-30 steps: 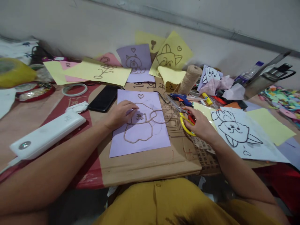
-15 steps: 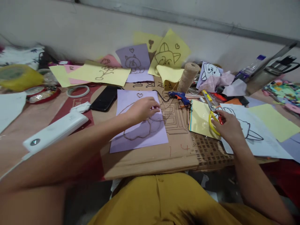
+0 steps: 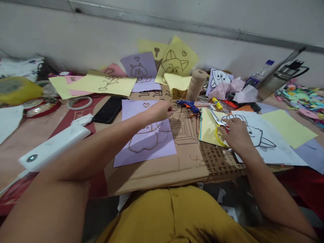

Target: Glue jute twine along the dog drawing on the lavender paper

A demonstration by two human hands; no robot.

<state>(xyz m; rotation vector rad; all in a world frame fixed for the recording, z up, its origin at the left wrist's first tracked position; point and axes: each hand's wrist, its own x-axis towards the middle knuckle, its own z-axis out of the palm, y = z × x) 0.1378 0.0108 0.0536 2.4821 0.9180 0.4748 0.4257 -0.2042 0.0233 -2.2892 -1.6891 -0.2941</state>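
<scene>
A purple sheet [image 3: 146,160] lies on the cardboard [image 3: 152,175], with twine laid along a drawn outline and a small heart near its top. Over its upper right part, my left hand [image 3: 162,110] is closed, fingertips pinching the loose twine [image 3: 179,123]. That strand runs up toward the twine spool [image 3: 196,85]. My right hand [image 3: 234,133] is closed on the scissors [image 3: 218,130], which have yellow and red handles and blades pointing away. The scissors are over a pad of yellow paper [image 3: 207,130], beside a white sheet with a black drawing [image 3: 274,155].
A blue glue gun [image 3: 189,106] lies before the spool. To the left are a black phone [image 3: 107,110], a white power bank [image 3: 54,146] and a tape roll [image 3: 79,103]. Drawings lean on the wall. A metal bottle [image 3: 272,82] stands at the back right.
My left hand has moved up and away over the purple sheet, its fingers now closer together. The scissors have shifted slightly left with my right hand. The whole view has also shifted.
</scene>
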